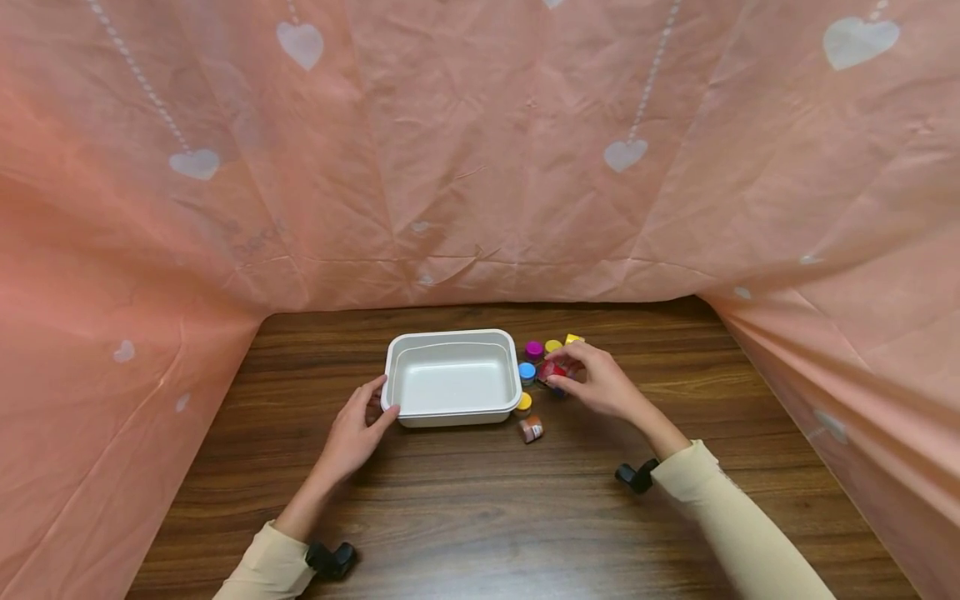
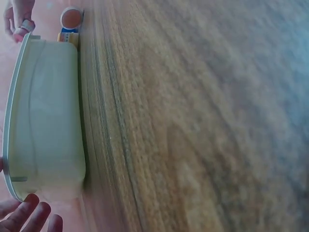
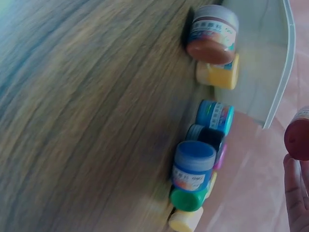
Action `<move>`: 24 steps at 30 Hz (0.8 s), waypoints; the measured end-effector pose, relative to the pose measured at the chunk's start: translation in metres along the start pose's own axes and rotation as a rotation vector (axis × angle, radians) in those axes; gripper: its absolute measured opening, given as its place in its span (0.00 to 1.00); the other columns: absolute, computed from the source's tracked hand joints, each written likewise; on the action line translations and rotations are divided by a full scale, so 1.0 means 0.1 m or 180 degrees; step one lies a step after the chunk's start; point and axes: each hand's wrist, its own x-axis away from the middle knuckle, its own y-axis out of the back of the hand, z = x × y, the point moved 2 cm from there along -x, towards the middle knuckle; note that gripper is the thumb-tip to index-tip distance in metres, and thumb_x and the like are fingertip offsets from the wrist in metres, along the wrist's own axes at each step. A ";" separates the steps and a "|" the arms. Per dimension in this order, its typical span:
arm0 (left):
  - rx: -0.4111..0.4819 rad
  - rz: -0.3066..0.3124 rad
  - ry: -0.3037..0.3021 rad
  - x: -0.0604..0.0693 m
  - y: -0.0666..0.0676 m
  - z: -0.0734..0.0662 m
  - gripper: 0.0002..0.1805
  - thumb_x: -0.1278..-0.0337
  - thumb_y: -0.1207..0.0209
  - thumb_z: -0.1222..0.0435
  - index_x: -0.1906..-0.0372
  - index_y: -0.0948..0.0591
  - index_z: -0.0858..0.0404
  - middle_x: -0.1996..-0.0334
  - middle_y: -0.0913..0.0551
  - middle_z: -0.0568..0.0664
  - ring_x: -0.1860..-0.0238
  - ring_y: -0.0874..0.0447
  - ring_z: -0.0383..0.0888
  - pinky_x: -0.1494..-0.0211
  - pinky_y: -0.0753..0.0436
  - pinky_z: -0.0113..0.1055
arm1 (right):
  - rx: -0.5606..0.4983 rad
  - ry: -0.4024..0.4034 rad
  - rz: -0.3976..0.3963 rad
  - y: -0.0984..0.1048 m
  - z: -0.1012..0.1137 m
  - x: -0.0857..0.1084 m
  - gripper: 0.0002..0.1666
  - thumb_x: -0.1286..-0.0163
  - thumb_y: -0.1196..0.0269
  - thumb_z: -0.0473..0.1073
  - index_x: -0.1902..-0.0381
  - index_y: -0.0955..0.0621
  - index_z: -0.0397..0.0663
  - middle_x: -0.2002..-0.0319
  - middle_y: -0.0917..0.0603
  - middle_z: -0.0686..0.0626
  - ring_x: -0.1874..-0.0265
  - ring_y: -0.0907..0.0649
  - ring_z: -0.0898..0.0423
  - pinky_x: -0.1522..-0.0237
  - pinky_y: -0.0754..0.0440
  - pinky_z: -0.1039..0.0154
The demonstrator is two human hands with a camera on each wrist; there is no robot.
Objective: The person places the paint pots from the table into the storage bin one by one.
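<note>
A white plastic tray (image 1: pixel 450 418) stands on the table, its inside bare in the head view. My left hand (image 1: pixel 356 429) grips its near left corner, thumb at the front and fingers along the left side. In the left wrist view, fingertips (image 2: pixel 41 212) touch the tray's end. My right hand (image 1: pixel 600 382) pinches a small red paint jar (image 1: pixel 552 370) just right of the tray. That jar (image 3: pixel 298 137) hangs above the table in the right wrist view, apart from the other jars. The hand partly hides the jars behind it in the head view.
Paint jars crowd the tray's right side: blue-lidded (image 1: pixel 527 372), purple-lidded (image 1: pixel 534 349), yellow (image 1: pixel 523 402), dark blue (image 3: pixel 194 166) and green (image 3: pixel 187 199) among them. A brown jar (image 1: pixel 531 429) lies at the near right. A pink curtain (image 1: pixel 480 167) encloses the wooden table (image 1: pixel 465 508).
</note>
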 end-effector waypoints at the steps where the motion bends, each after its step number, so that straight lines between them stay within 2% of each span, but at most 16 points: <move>1: 0.0007 -0.0002 0.0010 0.00 0.00 0.00 0.32 0.29 0.35 0.61 0.25 0.31 0.65 0.46 0.21 0.59 0.45 0.19 0.52 0.43 0.16 0.50 | -0.0007 0.0023 -0.0015 -0.01 0.01 -0.01 0.18 0.33 0.27 0.40 0.47 0.15 0.42 0.57 0.14 0.48 0.57 0.15 0.51 0.52 0.13 0.49; 9: 0.0136 -0.0017 0.0005 -0.01 0.01 -0.02 0.33 0.30 0.35 0.63 0.26 0.30 0.68 0.47 0.21 0.61 0.46 0.18 0.54 0.44 0.14 0.47 | -0.0087 0.0138 -0.0074 -0.10 0.12 -0.14 0.21 0.34 0.26 0.40 0.45 0.15 0.40 0.58 0.14 0.48 0.59 0.15 0.53 0.53 0.13 0.53; 17: 0.0159 -0.0010 0.0028 -0.02 0.00 -0.02 0.32 0.31 0.34 0.65 0.27 0.30 0.70 0.48 0.22 0.62 0.46 0.18 0.55 0.45 0.14 0.43 | -0.0155 0.0067 -0.0026 -0.21 0.23 -0.29 0.22 0.33 0.27 0.40 0.43 0.16 0.41 0.56 0.16 0.46 0.58 0.17 0.52 0.51 0.14 0.47; 24: 0.0137 0.0003 0.0056 -0.02 0.01 -0.04 0.32 0.32 0.34 0.66 0.28 0.29 0.72 0.49 0.21 0.63 0.47 0.19 0.55 0.46 0.14 0.43 | -0.0322 0.0046 -0.0040 -0.37 0.31 -0.43 0.22 0.32 0.28 0.40 0.42 0.16 0.40 0.56 0.16 0.45 0.59 0.17 0.52 0.53 0.13 0.48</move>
